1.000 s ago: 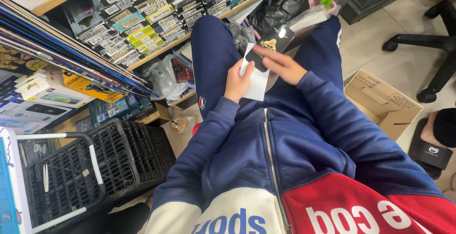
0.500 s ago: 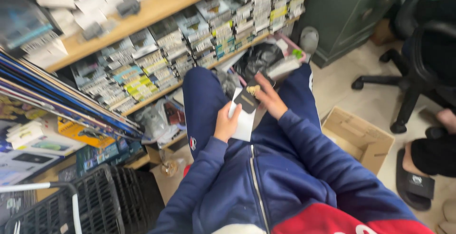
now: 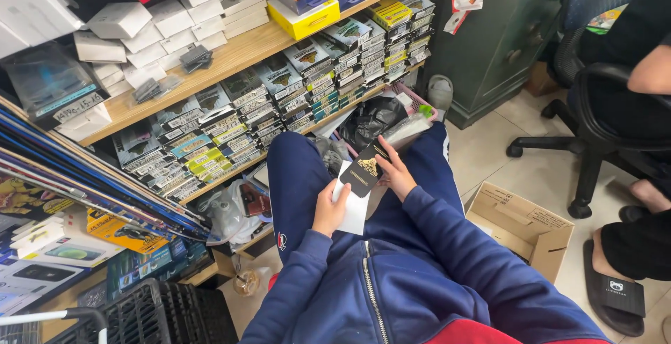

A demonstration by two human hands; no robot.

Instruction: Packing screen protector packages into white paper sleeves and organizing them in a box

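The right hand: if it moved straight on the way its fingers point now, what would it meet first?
The right hand points up-left along the black card it holds. Beyond that, probably the black plastic bag before the shelf, though depth is unclear.

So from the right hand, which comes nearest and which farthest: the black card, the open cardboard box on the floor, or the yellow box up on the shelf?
Measured from the right hand in the head view:
1. Black card: touching it, just to its left.
2. Cardboard box: on the floor, to its right.
3. Yellow box: farthest, on the wooden shelf above.

black card (image 3: 364, 170), white envelope (image 3: 351, 204), overlapping
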